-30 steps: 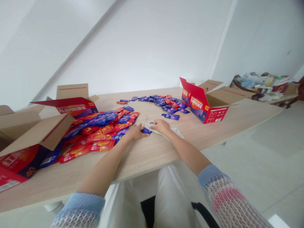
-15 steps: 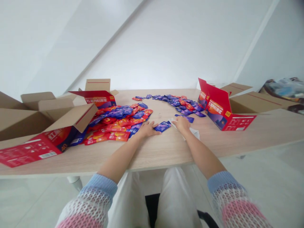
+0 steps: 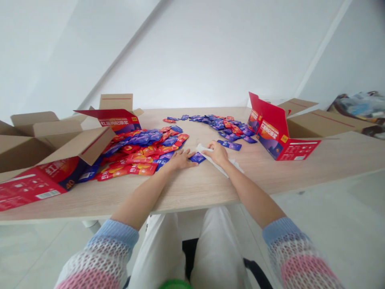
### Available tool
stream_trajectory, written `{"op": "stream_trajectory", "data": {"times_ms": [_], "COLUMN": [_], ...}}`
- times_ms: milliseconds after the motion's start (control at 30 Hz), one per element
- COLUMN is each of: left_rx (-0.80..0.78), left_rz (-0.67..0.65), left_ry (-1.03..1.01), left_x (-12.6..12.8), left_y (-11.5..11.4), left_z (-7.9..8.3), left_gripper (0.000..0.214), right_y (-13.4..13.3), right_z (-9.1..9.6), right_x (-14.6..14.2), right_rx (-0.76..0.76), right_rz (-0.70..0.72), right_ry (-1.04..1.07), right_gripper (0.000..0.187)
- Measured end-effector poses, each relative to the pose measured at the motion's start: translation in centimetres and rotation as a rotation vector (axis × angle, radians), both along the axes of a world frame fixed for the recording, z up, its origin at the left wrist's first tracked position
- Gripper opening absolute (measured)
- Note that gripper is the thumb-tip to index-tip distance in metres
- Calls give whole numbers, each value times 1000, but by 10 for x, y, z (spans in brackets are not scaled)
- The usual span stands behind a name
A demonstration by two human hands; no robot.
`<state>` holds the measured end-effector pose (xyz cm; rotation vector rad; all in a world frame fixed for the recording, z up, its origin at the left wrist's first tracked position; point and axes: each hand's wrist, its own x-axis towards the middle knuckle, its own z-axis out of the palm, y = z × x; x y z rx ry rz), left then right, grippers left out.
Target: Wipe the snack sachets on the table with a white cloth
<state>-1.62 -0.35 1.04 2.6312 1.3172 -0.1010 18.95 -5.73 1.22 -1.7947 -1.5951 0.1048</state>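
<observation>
From the head view, a person sits at a long, light wooden table point(image 3: 180, 196). The left hand point(image 3: 181, 159) lies low on it, palm down. Its grip is spread, with the thumb out to the side. A small blue pouch point(image 3: 197, 157) lies flat on the table between the two hands. The left thumb is right by its edge, but I can't tell how hard it presses. The right hand point(image 3: 218, 153) is on the other side, and its grip is pinching a thin white cloth point(image 3: 217, 165). One end of the cloth pokes out close to the blue pouch, and the rest trails under the wrist.

Beside the left hand is a big heap of red and blue pouches point(image 3: 141, 154). The front red box point(image 3: 57, 174) stands close by with its brown flaps wide, and the back red box point(image 3: 117, 120) stands behind the heap. A farther heap of pouches point(image 3: 225, 126) is nearer the wall point(image 3: 210, 52). One purple pouch point(image 3: 229, 145) lies just past the right hand. Over on the right is one more open box point(image 3: 273, 140). White trousers point(image 3: 216, 249) show below, with a green thing point(image 3: 175, 284) peeking in at the bottom.
</observation>
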Motion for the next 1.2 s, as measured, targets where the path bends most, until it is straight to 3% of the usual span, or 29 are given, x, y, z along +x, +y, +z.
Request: {"op": "stream_trajectory", "data": {"times_ms": [100,167,433,667,767,867,1000,1100,1200], "left_rx": [42,75,93,102,116,136,136,112,92], "left_rz": [12,31,63,66,86,103,106,82,53], "left_ry": [-31,-69,-89,-82,-103,-137,-140,-134,-133], "left_x": [1,2,6,6,7,7,5,3,2], "left_y": [-1,-2,-5,-12,-16,-15,-11,-8,-6], "left_z": [-3,-4,-1,5,3,-2,-7,-6,-4], "left_gripper": [95,94,90,88,85,85,80,80,84], "right_y": [-1,1,13,15,14,11,6,5,6], "right_z": [0,-1,-7,-3,-3,-5,-7,-4,0], "right_x": [-4,-3,13,37,37,24,-1,-9,-7], "right_rx": [-93,-171,-231,-219,-96,51,26,-67,-124], "right_rz": [155,174,-205,-317,-178,112,407,407,278], "right_ry": [-70,-106,-132,-93,-37,21,-5,-58,-77], "right_gripper": [31,32,33,30,34,37,31,27,28]}}
